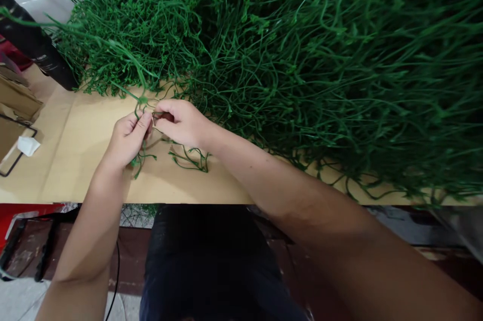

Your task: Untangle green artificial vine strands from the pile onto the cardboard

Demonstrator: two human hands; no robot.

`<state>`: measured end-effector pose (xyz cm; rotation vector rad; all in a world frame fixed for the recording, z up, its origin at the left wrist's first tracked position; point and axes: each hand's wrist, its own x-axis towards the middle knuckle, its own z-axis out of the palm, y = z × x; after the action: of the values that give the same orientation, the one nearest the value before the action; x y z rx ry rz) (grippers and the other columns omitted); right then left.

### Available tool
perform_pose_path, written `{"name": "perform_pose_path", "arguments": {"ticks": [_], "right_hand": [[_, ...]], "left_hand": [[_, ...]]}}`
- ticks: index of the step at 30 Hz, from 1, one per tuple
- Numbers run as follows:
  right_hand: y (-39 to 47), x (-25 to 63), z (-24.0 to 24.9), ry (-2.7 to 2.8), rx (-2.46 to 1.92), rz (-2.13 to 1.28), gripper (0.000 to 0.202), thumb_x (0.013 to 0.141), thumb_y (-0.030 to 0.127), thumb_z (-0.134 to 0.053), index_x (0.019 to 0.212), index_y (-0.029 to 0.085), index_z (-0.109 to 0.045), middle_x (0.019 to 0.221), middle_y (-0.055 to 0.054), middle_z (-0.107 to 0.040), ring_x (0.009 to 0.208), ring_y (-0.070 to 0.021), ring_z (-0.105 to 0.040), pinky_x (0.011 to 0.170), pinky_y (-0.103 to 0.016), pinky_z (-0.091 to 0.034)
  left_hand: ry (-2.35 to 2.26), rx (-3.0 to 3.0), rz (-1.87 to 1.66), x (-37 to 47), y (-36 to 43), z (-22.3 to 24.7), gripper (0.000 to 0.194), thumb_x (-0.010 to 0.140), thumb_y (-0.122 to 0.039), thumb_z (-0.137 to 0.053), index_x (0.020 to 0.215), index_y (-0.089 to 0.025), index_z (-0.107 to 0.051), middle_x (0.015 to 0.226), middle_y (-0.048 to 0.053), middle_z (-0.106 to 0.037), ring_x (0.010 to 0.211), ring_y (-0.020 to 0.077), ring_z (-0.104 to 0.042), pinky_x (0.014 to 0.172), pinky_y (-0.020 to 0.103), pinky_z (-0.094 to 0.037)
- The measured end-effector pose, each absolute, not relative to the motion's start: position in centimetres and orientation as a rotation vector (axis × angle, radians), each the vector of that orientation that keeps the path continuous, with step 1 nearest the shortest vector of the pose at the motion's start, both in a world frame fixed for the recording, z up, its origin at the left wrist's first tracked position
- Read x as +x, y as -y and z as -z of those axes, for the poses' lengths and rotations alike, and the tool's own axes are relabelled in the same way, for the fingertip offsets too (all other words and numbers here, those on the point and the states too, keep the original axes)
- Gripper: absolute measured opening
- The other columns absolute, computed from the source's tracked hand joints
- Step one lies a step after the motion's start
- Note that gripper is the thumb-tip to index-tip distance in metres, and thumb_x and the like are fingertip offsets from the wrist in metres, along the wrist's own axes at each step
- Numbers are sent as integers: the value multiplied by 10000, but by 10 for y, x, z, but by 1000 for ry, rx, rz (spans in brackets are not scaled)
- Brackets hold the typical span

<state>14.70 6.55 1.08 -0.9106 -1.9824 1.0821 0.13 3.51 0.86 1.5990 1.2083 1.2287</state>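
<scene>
My left hand point(130, 137) is closed, its thumb pressed over a thin green artificial plant stem point(142, 99) that branches above and below the fingers. Close beside it, my right hand point(180, 119) pinches with thumb and forefinger near the left thumb. Whatever lies between those right fingertips is too small to make out. Under the hands, a loose green sprig point(190, 162) lies on the tan tabletop point(90, 165). A long green strand rises from the held stem toward the upper left.
A large heap of green artificial stems point(283, 59) covers the back and right of the table. At the left are a black cylindrical object point(41, 44), cardboard point(17, 94), and a black wire frame with a white tag point(28, 146). The table's front edge runs below my hands.
</scene>
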Motion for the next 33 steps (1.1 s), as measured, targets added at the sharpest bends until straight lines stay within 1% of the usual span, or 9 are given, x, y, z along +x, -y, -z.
{"name": "perform_pose_path", "arguments": {"ticks": [4, 8, 12, 16, 19, 23, 28, 30, 33], "right_hand": [[-68, 149, -12, 1940, -878, -1096, 235, 786, 46, -467, 596, 167, -402, 571, 57, -331, 590, -72, -300, 580, -242, -213], [-65, 147, -12, 1849, -806, -1284, 251, 861, 77, -418, 626, 163, -440, 555, 57, -377, 579, -72, -333, 576, -227, -253], [-63, 144, -13, 1785, -621, -1445, 351, 939, 216, -397, 600, 157, -467, 541, 47, -437, 597, -69, -427, 648, -212, -354], [-66, 142, -9, 1773, -642, -1353, 400, 942, 355, -411, 603, 156, -486, 555, 37, -477, 598, -71, -434, 675, -216, -378], [-68, 143, -7, 1762, -734, -1265, 383, 922, 296, -472, 567, 165, -416, 517, 59, -388, 547, -57, -364, 602, -203, -338], [-67, 143, -10, 1660, -863, -1415, 355, 927, 212, -446, 585, 180, -355, 504, 76, -332, 469, -42, -315, 499, -205, -258], [-67, 143, -15, 1715, -932, -1328, 389, 916, 135, -446, 547, 176, -330, 498, 77, -287, 497, -46, -261, 523, -216, -233], [-68, 143, -15, 1761, -895, -1284, 393, 929, 179, -436, 542, 167, -371, 494, 66, -341, 517, -52, -306, 552, -214, -264], [-69, 144, -14, 1809, -826, -1263, 425, 943, 347, -416, 570, 151, -471, 516, 35, -471, 553, -65, -426, 608, -215, -334]], "left_hand": [[-1191, 1666, -1232, 0, -34, -9, 405, 795, -487, -617, 554, -168, -555, 488, -16, -460, 469, 83, -397, 450, 232, -304], [-1168, 1577, -1223, 2, -35, -13, 389, 810, -465, -608, 564, -167, -564, 480, -11, -464, 454, 87, -397, 449, 242, -310], [-1160, 1476, -1228, 5, -35, -15, 408, 840, -453, -573, 550, -168, -537, 468, -15, -450, 440, 82, -396, 440, 236, -312], [-1154, 1437, -1237, 7, -34, -16, 389, 847, -423, -577, 557, -169, -529, 457, -23, -438, 440, 80, -404, 458, 230, -335], [-1131, 1431, -1228, 6, -34, -16, 380, 840, -421, -590, 563, -166, -535, 468, -23, -449, 437, 75, -406, 463, 231, -342], [-1115, 1436, -1195, 3, -35, -13, 375, 813, -453, -613, 578, -166, -561, 483, -12, -482, 431, 79, -416, 430, 234, -315], [-1140, 1464, -1180, 5, -37, -9, 397, 799, -475, -620, 561, -162, -564, 473, -8, -480, 423, 79, -411, 412, 235, -298], [-1141, 1473, -1200, 7, -37, -9, 399, 814, -458, -609, 553, -159, -558, 470, -8, -470, 427, 79, -410, 422, 235, -309], [-1126, 1465, -1232, 10, -35, -10, 391, 823, -438, -604, 555, -158, -550, 480, -8, -469, 446, 80, -425, 439, 229, -330]]}}
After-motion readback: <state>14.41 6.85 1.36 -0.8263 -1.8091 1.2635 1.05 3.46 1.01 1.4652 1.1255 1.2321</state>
